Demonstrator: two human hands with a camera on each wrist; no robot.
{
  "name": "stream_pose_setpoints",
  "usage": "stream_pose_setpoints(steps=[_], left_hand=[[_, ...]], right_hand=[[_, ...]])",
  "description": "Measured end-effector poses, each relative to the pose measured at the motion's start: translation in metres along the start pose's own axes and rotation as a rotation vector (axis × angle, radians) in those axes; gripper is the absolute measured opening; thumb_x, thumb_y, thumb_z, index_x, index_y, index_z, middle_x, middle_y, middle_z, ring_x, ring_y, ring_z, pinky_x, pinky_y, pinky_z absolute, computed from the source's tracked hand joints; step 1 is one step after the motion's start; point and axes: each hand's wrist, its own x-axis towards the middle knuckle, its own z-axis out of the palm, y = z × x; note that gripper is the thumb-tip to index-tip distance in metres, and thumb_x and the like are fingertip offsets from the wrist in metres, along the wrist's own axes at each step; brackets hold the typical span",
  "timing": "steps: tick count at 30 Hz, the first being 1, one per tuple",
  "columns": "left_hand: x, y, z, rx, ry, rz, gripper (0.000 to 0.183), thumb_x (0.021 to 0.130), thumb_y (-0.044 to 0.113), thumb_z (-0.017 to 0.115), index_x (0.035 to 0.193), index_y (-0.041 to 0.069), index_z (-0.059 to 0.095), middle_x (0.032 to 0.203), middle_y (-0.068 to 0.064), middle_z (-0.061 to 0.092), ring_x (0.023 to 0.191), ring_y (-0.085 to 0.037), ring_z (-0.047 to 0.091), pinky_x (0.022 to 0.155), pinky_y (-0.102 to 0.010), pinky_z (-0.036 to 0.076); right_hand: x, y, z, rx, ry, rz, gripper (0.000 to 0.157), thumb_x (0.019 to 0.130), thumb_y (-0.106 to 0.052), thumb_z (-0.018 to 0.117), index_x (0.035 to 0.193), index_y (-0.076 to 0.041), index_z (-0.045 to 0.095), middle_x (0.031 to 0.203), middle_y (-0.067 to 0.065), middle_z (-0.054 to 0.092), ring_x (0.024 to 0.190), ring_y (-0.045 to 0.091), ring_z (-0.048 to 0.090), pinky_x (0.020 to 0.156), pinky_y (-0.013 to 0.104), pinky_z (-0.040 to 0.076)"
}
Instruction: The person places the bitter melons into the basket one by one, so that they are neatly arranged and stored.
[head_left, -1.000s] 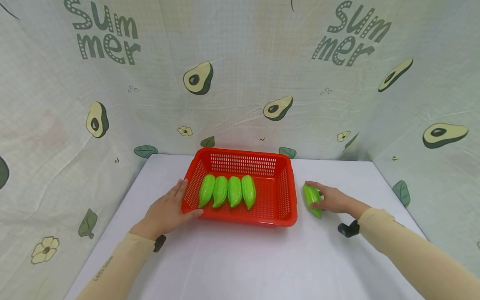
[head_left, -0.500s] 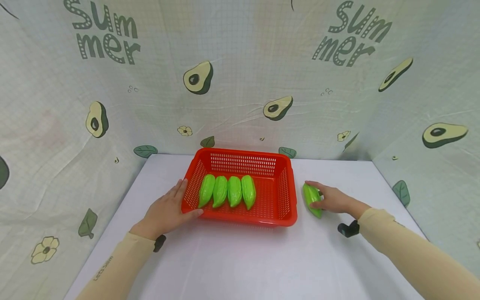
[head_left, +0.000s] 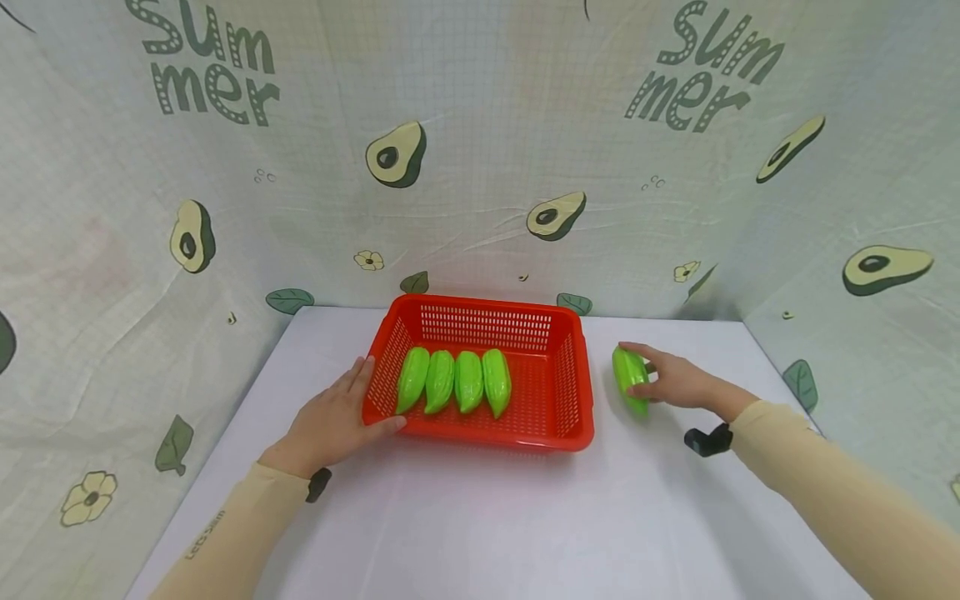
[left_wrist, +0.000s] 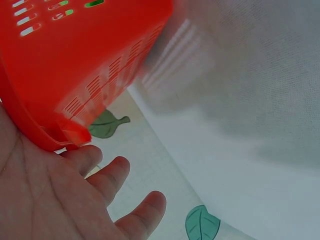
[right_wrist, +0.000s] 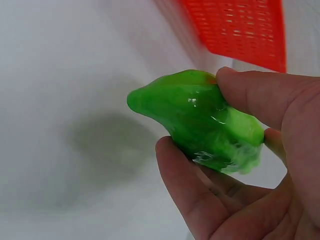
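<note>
My right hand point(head_left: 675, 382) pinches a glossy green ribbed fruit point(head_left: 629, 379), pointed at one end, to the right of the basket. In the right wrist view, the thumb and fingers hold the green fruit point(right_wrist: 195, 117) from both sides, and its shadow falls on the table apart from it. The red plastic basket point(head_left: 570, 440) has slotted walls. Several matching green fruits point(head_left: 469, 383) lie side by side in its left part. My left hand point(head_left: 330, 425) rests on the basket's front left corner, thumb along the front rim. The left wrist view shows its palm against the basket's rim point(left_wrist: 25, 117), fingers extended.
A white table point(head_left: 480, 525) bears the basket near its back edge. Cloth point(head_left: 480, 100) printed with avocados, leaves and lettering hangs behind and on both sides. Each wrist carries a small black device, such as the one on the right wrist point(head_left: 708, 440).
My right hand has lifted the green fruit off the table, moving it slightly up and to the right in the head view. The left hand and basket have stayed in place.
</note>
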Motion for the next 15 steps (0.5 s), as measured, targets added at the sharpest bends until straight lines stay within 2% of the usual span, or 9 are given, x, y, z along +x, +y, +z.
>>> stream_pose_setpoints(steps=[4,9,12,15], left_hand=[[0.0,0.0,0.0,-0.004,-0.001,0.0,0.121,0.081,0.086,0.043,0.157,-0.003,0.014,0.16,-0.026,0.021,0.142,-0.046,0.029,0.104,-0.06,0.039],[0.0,0.0,-0.001,-0.007,-0.002,0.0,0.121,0.081,0.086,0.043,0.157,-0.003,0.014,0.16,-0.026,0.021,0.142,-0.046,0.029,0.104,-0.06,0.039],[0.0,0.0,-0.001,-0.006,-0.001,-0.005,0.121,0.081,0.086,0.043,0.157,-0.003,0.014,0.16,-0.026,0.021,0.142,-0.046,0.029,0.104,-0.06,0.039],[0.0,0.0,-0.001,-0.007,0.0,-0.007,0.121,0.081,0.086,0.043,0.157,-0.003,0.014,0.16,-0.025,0.021,0.141,-0.046,0.03,0.103,-0.06,0.04]], right_hand=[[-0.006,-0.021,-0.031,-0.006,0.026,-0.034,0.087,0.094,-0.03,0.072,0.161,-0.018,0.017,0.138,0.032,0.044,0.105,0.038,0.062,0.082,0.048,0.057],[-0.01,-0.06,-0.066,-0.006,0.042,-0.113,0.084,0.094,-0.025,0.071,0.16,-0.019,0.019,0.131,0.028,0.049,0.105,0.037,0.061,0.081,0.045,0.058],[-0.007,-0.086,-0.075,-0.018,0.031,-0.158,0.082,0.094,-0.023,0.071,0.16,-0.019,0.022,0.129,0.025,0.05,0.106,0.037,0.06,0.079,0.043,0.058],[-0.001,-0.11,-0.073,-0.05,0.012,-0.182,0.081,0.093,-0.023,0.072,0.159,-0.021,0.025,0.128,0.022,0.052,0.105,0.035,0.06,0.078,0.04,0.058]])
